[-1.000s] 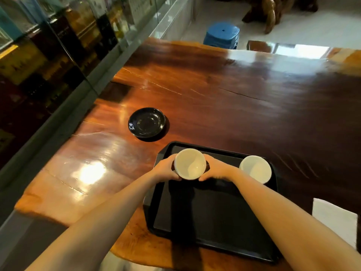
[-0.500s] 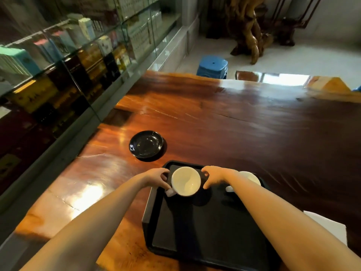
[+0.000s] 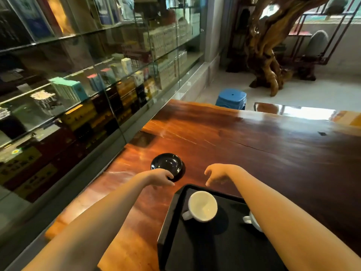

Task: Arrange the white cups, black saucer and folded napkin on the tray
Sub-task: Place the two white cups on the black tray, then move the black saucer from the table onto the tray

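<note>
Head view: left hand (image 3: 160, 178) reaches to the near rim of the black saucer (image 3: 167, 165) on the worktop (image 3: 254, 149) just beyond the tray (image 3: 170, 216), fingers loosely curled at the rim with nothing gripped, likely to carry it over. Right hand (image 3: 214, 174) hovers beside it, fingers spread and empty. One glossy white cup (image 3: 202, 206) stands upright on the tray, a second cup (image 3: 252, 222) mostly hidden by the right forearm; napkin out of frame.

No legible text; print on the shelved boxes (image 3: 125, 89) too blurred.

left hand (image 3: 161, 178) at black saucer (image 3: 167, 166), cup (image 3: 202, 205) on tray (image 3: 170, 222)
</note>
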### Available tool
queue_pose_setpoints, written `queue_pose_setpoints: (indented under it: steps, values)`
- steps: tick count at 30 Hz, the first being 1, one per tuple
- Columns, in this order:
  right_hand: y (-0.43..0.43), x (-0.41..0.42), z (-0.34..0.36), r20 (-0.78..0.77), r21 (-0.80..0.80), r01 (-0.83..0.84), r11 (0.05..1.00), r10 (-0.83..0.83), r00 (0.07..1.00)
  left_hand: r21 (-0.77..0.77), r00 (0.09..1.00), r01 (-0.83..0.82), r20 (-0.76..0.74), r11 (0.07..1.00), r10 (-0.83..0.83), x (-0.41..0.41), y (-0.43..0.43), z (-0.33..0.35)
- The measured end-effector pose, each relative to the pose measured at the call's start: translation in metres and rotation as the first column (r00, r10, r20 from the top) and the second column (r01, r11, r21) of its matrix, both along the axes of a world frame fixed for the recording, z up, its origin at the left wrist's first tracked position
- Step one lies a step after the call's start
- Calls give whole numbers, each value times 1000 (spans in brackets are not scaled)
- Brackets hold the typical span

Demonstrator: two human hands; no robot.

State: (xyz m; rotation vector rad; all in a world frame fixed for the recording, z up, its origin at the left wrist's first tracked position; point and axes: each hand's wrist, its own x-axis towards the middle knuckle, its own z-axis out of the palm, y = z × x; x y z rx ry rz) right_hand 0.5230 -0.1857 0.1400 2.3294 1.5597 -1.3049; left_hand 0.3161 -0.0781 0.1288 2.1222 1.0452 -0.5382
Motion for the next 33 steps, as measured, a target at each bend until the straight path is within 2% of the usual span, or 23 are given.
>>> queue_pose_setpoints:
  steps: [5,9,15,24,30,33]
  values:
    - [30,-10,-1,1,-4,-10,1000,10,1000,-29,1000,-10,-24,1000,9,-13,35,4]
    - [61,-17,-9,-5,-23,43,999,-43,999,-48,998,37,-55,998,-40,-16,72,-2]
    - [119,-28,-37,-26,-80,105,991,-108,994,-53,988,136,-64,989,-140,-11,141,-30]
    - [170,-38,-91,40,-104,176,979,-173,984,-103,969,203,-121,974,-215,-8,213,-84]
    - [181,-41,-118,105,-55,234,971,-227,968,-136,987,133,-76,982,-144,-2,230,-111]
    - [186,-39,-128,108,-29,282,959,-277,955,-232,1000,4,-18,973,-9,4,231,-126]
